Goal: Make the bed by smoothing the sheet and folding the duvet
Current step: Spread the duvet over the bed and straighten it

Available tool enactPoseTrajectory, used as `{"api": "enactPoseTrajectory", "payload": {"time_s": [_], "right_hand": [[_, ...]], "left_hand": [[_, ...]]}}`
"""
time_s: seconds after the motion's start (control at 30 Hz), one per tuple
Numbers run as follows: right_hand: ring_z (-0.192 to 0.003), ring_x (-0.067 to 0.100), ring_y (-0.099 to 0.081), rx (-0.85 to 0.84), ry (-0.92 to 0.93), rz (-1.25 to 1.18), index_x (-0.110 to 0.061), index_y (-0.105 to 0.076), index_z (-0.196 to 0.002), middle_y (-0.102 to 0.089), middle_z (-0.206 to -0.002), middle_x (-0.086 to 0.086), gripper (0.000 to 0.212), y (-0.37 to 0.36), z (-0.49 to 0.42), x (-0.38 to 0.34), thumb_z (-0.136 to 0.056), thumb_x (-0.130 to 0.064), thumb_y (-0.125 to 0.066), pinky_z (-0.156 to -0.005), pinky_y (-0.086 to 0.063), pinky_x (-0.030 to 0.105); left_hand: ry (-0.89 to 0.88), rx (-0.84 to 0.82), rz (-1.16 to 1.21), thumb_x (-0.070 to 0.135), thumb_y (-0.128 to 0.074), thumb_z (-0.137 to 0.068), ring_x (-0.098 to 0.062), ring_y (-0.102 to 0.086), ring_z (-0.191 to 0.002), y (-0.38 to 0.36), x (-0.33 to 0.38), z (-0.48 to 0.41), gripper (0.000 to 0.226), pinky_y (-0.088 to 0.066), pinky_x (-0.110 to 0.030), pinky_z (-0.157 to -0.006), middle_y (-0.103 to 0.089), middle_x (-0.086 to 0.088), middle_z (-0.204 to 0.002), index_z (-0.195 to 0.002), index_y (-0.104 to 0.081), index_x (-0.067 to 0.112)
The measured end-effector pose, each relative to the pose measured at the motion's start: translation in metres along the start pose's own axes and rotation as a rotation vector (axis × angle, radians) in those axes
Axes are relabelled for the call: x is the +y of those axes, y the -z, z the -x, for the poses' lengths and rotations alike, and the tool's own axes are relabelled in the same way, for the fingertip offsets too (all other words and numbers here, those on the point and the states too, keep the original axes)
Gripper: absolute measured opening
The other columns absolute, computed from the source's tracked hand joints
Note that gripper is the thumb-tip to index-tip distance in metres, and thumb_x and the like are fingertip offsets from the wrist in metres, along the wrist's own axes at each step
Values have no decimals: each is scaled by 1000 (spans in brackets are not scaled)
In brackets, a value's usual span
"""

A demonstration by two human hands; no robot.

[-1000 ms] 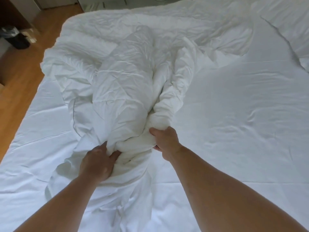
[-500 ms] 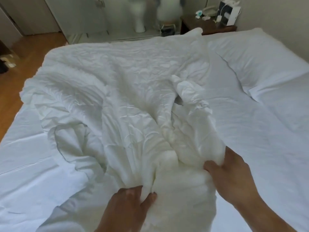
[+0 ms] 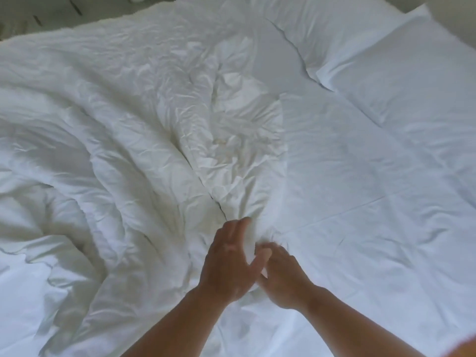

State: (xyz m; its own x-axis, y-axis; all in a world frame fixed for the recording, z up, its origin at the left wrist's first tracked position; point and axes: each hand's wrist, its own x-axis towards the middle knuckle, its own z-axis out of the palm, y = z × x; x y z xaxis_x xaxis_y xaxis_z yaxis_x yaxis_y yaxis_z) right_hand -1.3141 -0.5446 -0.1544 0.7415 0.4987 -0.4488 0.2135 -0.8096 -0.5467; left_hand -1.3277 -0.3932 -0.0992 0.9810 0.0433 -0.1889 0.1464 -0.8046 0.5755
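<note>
A crumpled white duvet [image 3: 134, 140] covers the left half of the bed, and its right edge runs down the middle toward me. The white sheet [image 3: 365, 207] lies bare and lightly creased on the right. My left hand [image 3: 229, 261] lies on the duvet's near edge with fingers stretched forward and thumb spread. Right beside it, my right hand [image 3: 282, 273] has its fingers curled into a bunch of the duvet's edge. The two hands almost touch. The picture is slightly blurred.
Two white pillows lie at the head of the bed, one [image 3: 417, 88] at the right and one [image 3: 327, 32] beyond it. A strip of pale floor [image 3: 38, 16] shows past the bed's far left corner.
The bunched-up duvet now lies lower and more spread out. My hands have come together at its near edge, and my left hand has loosened from a grip to straight fingers.
</note>
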Motion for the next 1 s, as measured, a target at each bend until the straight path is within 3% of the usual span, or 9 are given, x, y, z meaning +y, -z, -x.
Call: {"api": "enactPoseTrajectory", "payload": {"time_s": [0.13, 0.27, 0.4, 0.5, 0.57, 0.67, 0.83, 0.93, 1.0], "right_hand": [[-141, 5, -30, -84, 169, -80, -43, -32, -146, -35, -153, -20, 52, -3, 18, 18, -97, -52, -44, -115, -32, 31], [-140, 17, -34, 257, -282, -129, -31, -24, -154, -35, -149, -10, 77, -5, 9, 46, -89, -65, -46, -109, -39, 33], [-107, 15, -64, 18, -470, -599, -30, -55, -126, -68, -115, -10, 63, -12, -5, 40, -71, -54, -72, -84, -53, 30], [-89, 12, -69, 58, -421, -780, -26, -64, -102, -73, -94, -6, 43, -7, 6, 31, -62, -40, -70, -83, -58, 39], [-84, 9, -67, 152, -384, -738, -28, -62, -96, -72, -87, -6, 31, 13, 27, 30, -65, -32, -70, -78, -56, 32], [-77, 7, -67, 396, -387, -563, -35, -61, -96, -71, -75, -13, 30, 61, 83, 38, -72, -25, -77, -68, -49, 15], [-70, 28, -70, 799, -428, -283, -36, -66, -99, -66, -69, -7, 40, 103, 164, 50, -66, -28, -86, -52, -47, 32], [-43, 24, -59, 543, -472, -126, -38, -59, -118, -55, -81, -3, 78, 54, 161, 61, -46, -41, -89, -33, -42, 33], [-32, 21, -50, 445, -416, 22, -39, -54, -122, -51, -86, 2, 99, -4, 140, 72, -29, -38, -87, -26, -32, 26]], "left_hand": [[159, -164, -446, 63, -46, -89, -25, -51, -122, -28, 9, -37, 74, -46, -40, -97, -49, -1, -131, -149, -22, 27], [274, -181, -528, 40, -34, -101, -23, -61, -115, -33, -45, -47, 44, -51, -38, -96, -64, 1, -123, -142, -44, 27], [175, -282, -575, 31, -20, -106, -26, -52, -127, -30, -69, -35, 49, -42, -37, -104, -51, -7, -141, -145, -46, 17], [174, -276, -516, 10, -51, -86, -29, -71, -73, -25, -59, -25, 29, -59, -42, -58, -71, -12, -89, -91, -79, 16], [99, -200, -456, 16, -48, -86, -27, -61, -45, -35, -54, -28, 36, -47, -32, -33, -64, -8, -62, -60, -71, 13], [19, -284, -420, 21, -46, -90, -34, -67, -66, -16, 12, -34, 30, -51, -32, -51, -66, -11, -78, -76, -69, 8], [140, -338, -106, 38, -54, -90, -31, -64, -88, -25, 72, -61, 28, -56, -41, -82, -65, -11, -90, -94, -65, 12], [257, -424, -291, 41, -63, -90, -33, -58, -111, -49, 78, -59, 45, -49, -36, -92, -59, -15, -118, -125, -52, 14], [304, -192, -206, 31, -63, -86, -33, -58, -111, -59, 82, -57, 41, -49, -34, -88, -57, -12, -116, -118, -45, 10]]}}
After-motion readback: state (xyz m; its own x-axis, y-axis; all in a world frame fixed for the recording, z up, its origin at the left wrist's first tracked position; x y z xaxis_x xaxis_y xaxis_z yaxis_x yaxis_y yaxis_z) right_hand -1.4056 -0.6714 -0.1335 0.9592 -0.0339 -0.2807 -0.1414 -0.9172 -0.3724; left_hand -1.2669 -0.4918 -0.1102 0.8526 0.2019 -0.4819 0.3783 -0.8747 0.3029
